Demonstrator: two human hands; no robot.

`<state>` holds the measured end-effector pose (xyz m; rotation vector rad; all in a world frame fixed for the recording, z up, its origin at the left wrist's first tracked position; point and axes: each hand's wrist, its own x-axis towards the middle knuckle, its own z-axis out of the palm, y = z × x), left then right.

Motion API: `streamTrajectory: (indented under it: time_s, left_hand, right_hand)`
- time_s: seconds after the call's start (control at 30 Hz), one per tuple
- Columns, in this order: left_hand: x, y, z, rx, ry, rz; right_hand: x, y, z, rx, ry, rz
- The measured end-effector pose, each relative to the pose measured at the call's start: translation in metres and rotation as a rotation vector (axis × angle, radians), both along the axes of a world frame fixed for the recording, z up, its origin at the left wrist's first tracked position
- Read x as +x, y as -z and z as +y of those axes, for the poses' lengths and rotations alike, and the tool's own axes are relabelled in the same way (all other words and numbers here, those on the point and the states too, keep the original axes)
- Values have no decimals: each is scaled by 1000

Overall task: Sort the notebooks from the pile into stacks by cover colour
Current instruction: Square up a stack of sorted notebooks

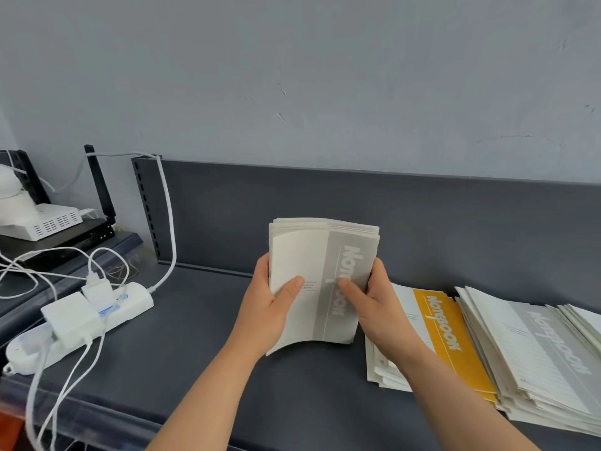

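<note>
We count one notebook bundle [322,255], held upright, and two piles right of it on the shelf [211,336] (yellow-topped stack [452,333], grey-topped stack [546,346]). Our left hand [270,307] and right hand [374,304] grip its sides, thumbs on its cover.

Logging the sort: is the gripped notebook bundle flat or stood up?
Stood up, tilted: the notebook bundle is gripped by left hand and right hand.
</note>
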<state>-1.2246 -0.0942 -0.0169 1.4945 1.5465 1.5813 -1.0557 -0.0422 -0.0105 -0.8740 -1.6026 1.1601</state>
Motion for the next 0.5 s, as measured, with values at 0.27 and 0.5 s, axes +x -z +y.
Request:
streamTrajectory:
  time_s: [0.27, 0.5]
  left_hand:
    - [-8, 19, -8, -123, 141, -57]
    - [-10, 28, -15, -290, 181, -79]
  right_hand:
    - [2, 17, -13, -29, -123, -101]
    - [0, 20, -19, -23, -30, -266]
